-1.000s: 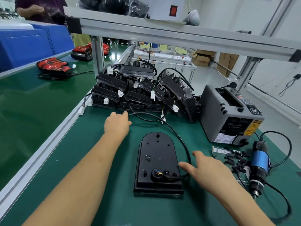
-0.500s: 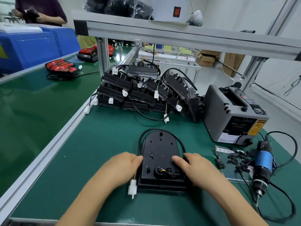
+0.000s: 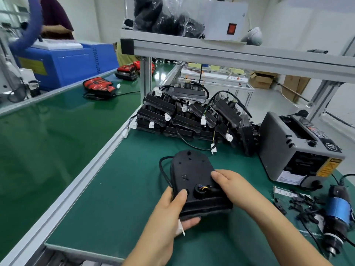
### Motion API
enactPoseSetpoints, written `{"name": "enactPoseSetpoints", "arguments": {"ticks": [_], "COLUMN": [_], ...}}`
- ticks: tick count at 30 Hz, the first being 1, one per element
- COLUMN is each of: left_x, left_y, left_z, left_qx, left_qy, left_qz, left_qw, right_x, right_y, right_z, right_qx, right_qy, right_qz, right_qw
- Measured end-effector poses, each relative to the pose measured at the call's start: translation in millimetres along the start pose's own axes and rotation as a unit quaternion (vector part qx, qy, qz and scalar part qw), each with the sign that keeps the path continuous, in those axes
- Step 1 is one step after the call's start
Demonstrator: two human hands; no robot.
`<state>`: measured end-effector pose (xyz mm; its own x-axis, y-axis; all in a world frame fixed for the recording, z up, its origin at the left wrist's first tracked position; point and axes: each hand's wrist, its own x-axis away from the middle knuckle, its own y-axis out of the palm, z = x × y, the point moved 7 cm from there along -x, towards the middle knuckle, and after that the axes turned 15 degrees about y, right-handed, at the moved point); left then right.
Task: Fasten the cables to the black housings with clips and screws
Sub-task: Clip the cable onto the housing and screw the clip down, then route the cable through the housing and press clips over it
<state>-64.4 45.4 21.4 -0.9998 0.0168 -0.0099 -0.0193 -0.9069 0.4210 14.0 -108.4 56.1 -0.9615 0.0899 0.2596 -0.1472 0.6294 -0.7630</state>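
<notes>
- Gripping the black rounded plastic housing (image 3: 192, 175) at its near-left corner, my left hand (image 3: 169, 214) has its thumb on top and fingers underneath.
- My right hand (image 3: 232, 186) clasps its right edge.
- It sits near-centre on the green mat (image 3: 115, 198), with the black cable (image 3: 161, 169) looping on its left.

The left hand (image 3: 172, 214) and right hand (image 3: 236, 186) are bare, with short, plain fingernails. The left forearm (image 3: 151, 248) and right forearm (image 3: 278, 233) are bare too, right down to the near edge of view.
</notes>
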Motion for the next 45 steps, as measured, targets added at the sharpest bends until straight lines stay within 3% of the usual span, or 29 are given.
{"name": "enactPoseSetpoints", "arguments": {"ticks": [8,15,20,23,28,32,45], "left_x": [-21.9,-28.9,-13.4,-9.7,-11.0,-10.1,-12.7], "left_y": [-61.2,-183.8,-257.8,-274.2,-279.5,-289.3,-301.1], "left_z": [44.1,99.4,113.0,109.9,99.8,98.7,96.7], "left_qx": [0.030,-0.012,-0.026,-0.036,-0.065,-0.149,-0.199], "left_qy": [0.194,0.271,0.266,0.230,0.180,0.141,0.107], "left_qz": [0.200,0.433,0.551,0.577,0.570,0.577,0.598], "left_qw": [0.960,0.859,0.791,0.783,0.799,0.791,0.769], "right_x": [-8.7,-2.9,-3.4,-5.9,-10.7,-11.3,-11.9], "right_y": [21.0,56.3,66.2,68.1,70.9,71.0,69.1], "right_z": [-65.7,-67.2,-46.5,-41.9,-34.9,-32.1,-24.9], "right_qx": [-0.156,-0.037,-0.004,0.000,0.010,0.018,0.033], "right_qy": [-0.054,-0.083,-0.083,-0.083,-0.086,-0.093,-0.097], "right_qz": [-0.093,-0.142,-0.147,-0.146,-0.147,-0.146,-0.145], "right_qw": [0.982,0.986,0.986,0.986,0.985,0.985,0.984]}}
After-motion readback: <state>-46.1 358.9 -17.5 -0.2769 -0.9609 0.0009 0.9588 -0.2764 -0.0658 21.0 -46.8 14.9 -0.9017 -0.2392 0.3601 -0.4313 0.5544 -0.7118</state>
